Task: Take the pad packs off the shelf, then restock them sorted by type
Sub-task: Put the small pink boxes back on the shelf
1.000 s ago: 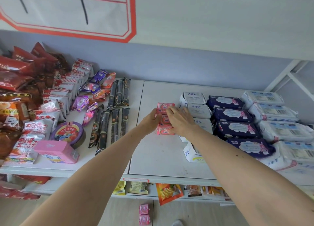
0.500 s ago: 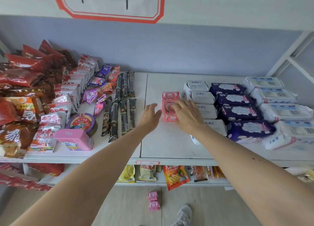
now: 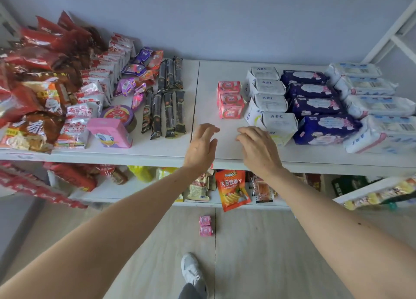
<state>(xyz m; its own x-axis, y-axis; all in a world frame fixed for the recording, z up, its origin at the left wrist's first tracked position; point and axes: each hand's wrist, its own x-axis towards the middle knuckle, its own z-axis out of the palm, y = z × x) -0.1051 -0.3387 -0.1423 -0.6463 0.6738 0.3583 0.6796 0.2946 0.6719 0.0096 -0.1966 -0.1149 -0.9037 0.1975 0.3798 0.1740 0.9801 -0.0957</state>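
Head view: pink pad packs (image 3: 230, 99) stand in a short front-to-back column on the white shelf (image 3: 209, 145), just right of the seam between its two panels. Touching or nearly touching them on the right is a column of white ABC packs (image 3: 267, 100), four deep, the nearest one tilted up on another pack at the shelf front. Next right, a column of dark blue packs (image 3: 315, 105), then pale white-and-blue packs (image 3: 373, 100) reaching toward the shelf's right end. Left hand (image 3: 201, 147) hovers over the shelf front, fingers loosely spread and lightly bent, holding nothing, clear of the pink packs. Right hand (image 3: 258, 149) sits beside it, palm down, fingers relaxed and slightly curled, also holding nothing; its fingertips are near the front ABC pack, contact not clear. Left panel of the shelf carries snacks: dark wrapped bars (image 3: 166, 100) in rows, a pink tin (image 3: 110, 133) at the front with a round tin (image 3: 119, 116) just behind it, red-and-white sachets (image 3: 94, 91), red bags (image 3: 40, 58) piled far left. Lower shelf holds more snack bags, an orange one (image 3: 233, 189) hanging forward. Two small pink packs (image 3: 205, 225) lie on the floor (image 3: 258, 253) below, near a grey shoe (image 3: 191, 269).
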